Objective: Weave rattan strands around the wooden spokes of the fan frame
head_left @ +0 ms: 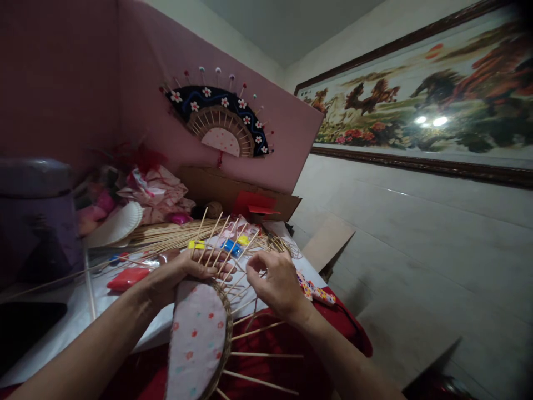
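Note:
A half-round fan frame (pixel 195 339) stands tilted in front of me, its pale face dotted with small red and greenish prints. Brown woven cord edges its curve, and thin wooden sticks (pixel 266 355) fan out from it. My left hand (pixel 208 265) grips the frame at its upper end, thumb in front and fingers behind the sticks. Beside the sticks on the right, my right hand (pixel 275 280) is closed with thumb and forefinger bent together. A thin brownish strand shows below it, but what the fingertips hold is too small to tell.
Behind my hands, a bundle of wooden sticks (pixel 166 236), a red packet (pixel 127 279) and a blue packet (pixel 232 248) lie on the white table. A colourful glue gun (pixel 318 293) rests at right. A finished dark fan (pixel 225 103) hangs on the pink board.

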Demonstrator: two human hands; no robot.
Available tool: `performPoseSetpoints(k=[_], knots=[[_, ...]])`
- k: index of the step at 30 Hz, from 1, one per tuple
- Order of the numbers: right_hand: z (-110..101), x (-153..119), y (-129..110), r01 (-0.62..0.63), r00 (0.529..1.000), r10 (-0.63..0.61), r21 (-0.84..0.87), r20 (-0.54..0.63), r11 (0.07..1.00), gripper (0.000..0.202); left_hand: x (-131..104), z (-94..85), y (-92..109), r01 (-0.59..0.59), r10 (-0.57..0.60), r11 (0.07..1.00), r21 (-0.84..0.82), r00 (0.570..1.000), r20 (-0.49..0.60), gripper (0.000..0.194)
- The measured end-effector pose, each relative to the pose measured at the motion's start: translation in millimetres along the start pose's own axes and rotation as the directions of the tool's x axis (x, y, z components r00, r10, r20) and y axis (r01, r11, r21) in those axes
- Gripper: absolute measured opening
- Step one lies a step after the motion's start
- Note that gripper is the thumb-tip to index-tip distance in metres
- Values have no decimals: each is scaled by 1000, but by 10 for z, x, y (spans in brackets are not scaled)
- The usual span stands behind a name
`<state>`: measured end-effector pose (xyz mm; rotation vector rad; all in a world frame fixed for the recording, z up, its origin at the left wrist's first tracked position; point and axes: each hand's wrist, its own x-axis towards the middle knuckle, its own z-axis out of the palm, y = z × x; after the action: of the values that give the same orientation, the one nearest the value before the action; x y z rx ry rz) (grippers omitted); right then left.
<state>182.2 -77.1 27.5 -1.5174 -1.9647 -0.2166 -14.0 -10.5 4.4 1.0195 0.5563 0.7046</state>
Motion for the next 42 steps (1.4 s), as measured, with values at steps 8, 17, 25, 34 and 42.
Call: performPoseSetpoints(k=[8,17,25,34,42], knots=[[46,11,-27,-99,995,99,-15,-17,995,5,-64,67,21,-23,23,1000,-5,999,39,35],[49,9,-72,-97,995,98,19,-29,995,10,-45,61,18,-20,20,1000,0,999,40,38],[46,11,-8,-80,997,80,44,-2,996,11,-17,32,14,-12,13,1000,-26,998,58,37],[1,-7,12,-47,999,48,72,-5,996,18,-42,41,10,-19,19,1000,-25,999,27,39],[25,-12,13,-29,1000,29,53,3,998,6,-58,47,12,-24,25,999,-35,999,23,36]])
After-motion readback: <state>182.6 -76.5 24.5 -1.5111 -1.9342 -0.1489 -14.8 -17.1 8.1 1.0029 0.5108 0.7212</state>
